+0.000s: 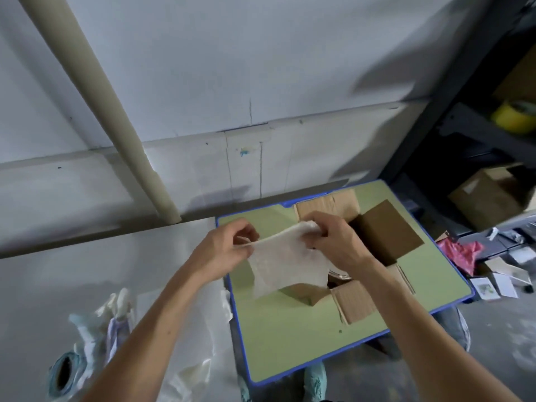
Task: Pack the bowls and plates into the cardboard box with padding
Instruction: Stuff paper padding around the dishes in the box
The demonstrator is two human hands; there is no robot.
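Open cardboard box (385, 230), flaps spread outward, on the far right part of a blue-edged green table (290, 338). Bare tabletop lies on the near side and a wall stands just behind. The padding sheet (285, 262) is held above the box, its top edge running left to right and the rest hanging down. The left hand (223, 250) pinches one upper corner; the right hand (336, 242) grips the other with curled fingers.

No legible text — none anywhere

The cardboard box (388, 236) sits on the worktop (290, 338) before us, toward its far side. Our left hand (223, 250) and right hand (333, 242) hold the padding sheet (287, 262) over the box's near-left corner. A shelf (464, 126) stands to our right.
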